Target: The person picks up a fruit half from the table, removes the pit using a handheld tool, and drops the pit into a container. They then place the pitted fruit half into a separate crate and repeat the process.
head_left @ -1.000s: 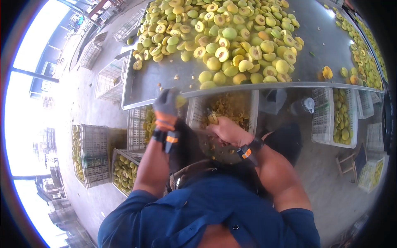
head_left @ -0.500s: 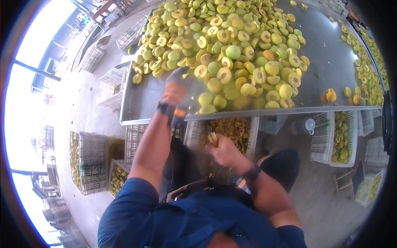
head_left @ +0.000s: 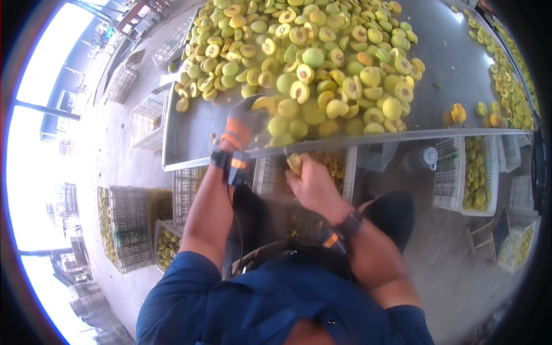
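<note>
My left hand (head_left: 244, 118), in a dark glove with an orange cuff, is at the near edge of a heap of halved green-yellow stone fruit (head_left: 322, 63). Its blurred fingers close around a fruit half (head_left: 264, 104), just above the metal table (head_left: 195, 123). My bare right hand (head_left: 315, 184) is wrapped around a small tool with a yellowish handle (head_left: 295, 164), held upright below the table's front rim. Beneath that hand stands a white crate (head_left: 268, 175) with brownish fruit scraps inside.
Crates of fruit stand at the left (head_left: 127, 230) and the right (head_left: 450, 184). A clear jug with a white lid (head_left: 429, 158) is under the table rim. A small wooden stool (head_left: 482, 236) stands at the right. More fruit halves (head_left: 506, 92) line the table's far right side.
A fruit half now shows at my left fingers, drawn slightly toward me from the heap. My right hand has risen closer to the table rim with the tool. The view has shifted slightly.
</note>
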Available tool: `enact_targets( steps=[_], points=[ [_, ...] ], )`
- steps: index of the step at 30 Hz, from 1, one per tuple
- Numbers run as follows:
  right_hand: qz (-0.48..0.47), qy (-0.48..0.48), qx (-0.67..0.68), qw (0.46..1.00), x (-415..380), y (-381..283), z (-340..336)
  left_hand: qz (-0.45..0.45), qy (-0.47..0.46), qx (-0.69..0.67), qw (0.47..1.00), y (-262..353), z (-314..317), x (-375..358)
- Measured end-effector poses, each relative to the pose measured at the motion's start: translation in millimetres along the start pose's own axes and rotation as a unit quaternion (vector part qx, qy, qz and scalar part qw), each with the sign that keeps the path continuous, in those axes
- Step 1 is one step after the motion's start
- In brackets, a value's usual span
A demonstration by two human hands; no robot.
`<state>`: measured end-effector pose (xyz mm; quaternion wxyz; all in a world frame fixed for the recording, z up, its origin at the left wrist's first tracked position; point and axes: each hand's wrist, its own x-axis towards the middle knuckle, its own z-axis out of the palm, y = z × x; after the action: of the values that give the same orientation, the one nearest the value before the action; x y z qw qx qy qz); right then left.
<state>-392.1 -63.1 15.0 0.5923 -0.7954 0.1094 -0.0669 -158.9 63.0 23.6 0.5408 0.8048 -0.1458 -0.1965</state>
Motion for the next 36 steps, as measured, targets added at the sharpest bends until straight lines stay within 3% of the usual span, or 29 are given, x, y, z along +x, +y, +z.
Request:
enact_targets(
  steps=[5, 8, 11, 14, 17, 19, 20, 22, 23, 25, 26, 28, 30, 31, 32, 33, 35, 36],
  points=[
    [-0.058, 0.037, -0.019, 0.997, -1, -9, -3, 0.021, -0.040, 0.039, 0.998, 39, 27, -89],
    [-0.018, 0.027, -0.035, 0.999, -7, -16, -9, 0.072, -0.054, 0.049, 0.995, 28, 37, -105],
    [-0.024, -0.005, -0.034, 0.999, -13, -7, -5, 0.125, -0.069, 0.170, 0.975, 27, 31, -111],
    [-0.037, -0.137, 0.067, 0.988, -10, -1, -12, 0.228, -0.070, 0.237, 0.942, 15, 25, -111],
    [-0.057, -0.105, 0.078, 0.990, -9, 14, 0, 0.058, -0.107, 0.071, 0.990, 33, 25, -123],
    [0.125, -0.187, 0.150, 0.963, -13, -18, -21, -0.013, -0.116, -0.162, 0.980, 26, 26, -125],
    [0.167, -0.211, 0.171, 0.948, -13, -23, -24, -0.038, -0.120, -0.300, 0.946, 15, 27, -122],
    [0.202, -0.242, 0.197, 0.928, -15, -26, -22, 0.136, 0.056, -0.094, 0.985, -9, 52, -116],
    [0.195, -0.251, 0.204, 0.926, -16, -23, -17, 0.139, 0.088, -0.073, 0.984, -14, 55, -118],
    [-0.078, -0.113, 0.114, 0.984, -13, 7, 11, 0.104, 0.139, -0.073, 0.982, -2, 63, -124],
    [-0.213, -0.038, 0.063, 0.974, -11, 19, 22, 0.068, 0.157, -0.094, 0.981, -3, 69, -124],
    [-0.246, -0.005, 0.096, 0.964, -12, 16, 32, 0.022, 0.173, -0.118, 0.978, 4, 74, -127],
    [-0.115, -0.088, 0.177, 0.974, -14, 11, 23, 0.001, 0.164, -0.119, 0.979, 12, 75, -132],
    [0.038, -0.186, 0.234, 0.954, -20, -13, -3, 0.127, 0.156, 0.003, 0.980, 6, 71, -129],
    [0.190, -0.277, 0.283, 0.898, -25, -25, -17, 0.248, 0.143, 0.124, 0.950, -9, 61, -125],
    [0.206, -0.296, 0.329, 0.873, -26, -25, -18, 0.363, 0.126, 0.239, 0.892, -20, 53, -120],
    [0.233, -0.331, 0.416, 0.814, -28, -26, -19, 0.355, 0.039, 0.237, 0.903, -36, 41, -112],
    [0.238, -0.338, 0.415, 0.811, -30, -26, -16, 0.366, -0.004, 0.226, 0.903, -29, 38, -112]
  ],
)
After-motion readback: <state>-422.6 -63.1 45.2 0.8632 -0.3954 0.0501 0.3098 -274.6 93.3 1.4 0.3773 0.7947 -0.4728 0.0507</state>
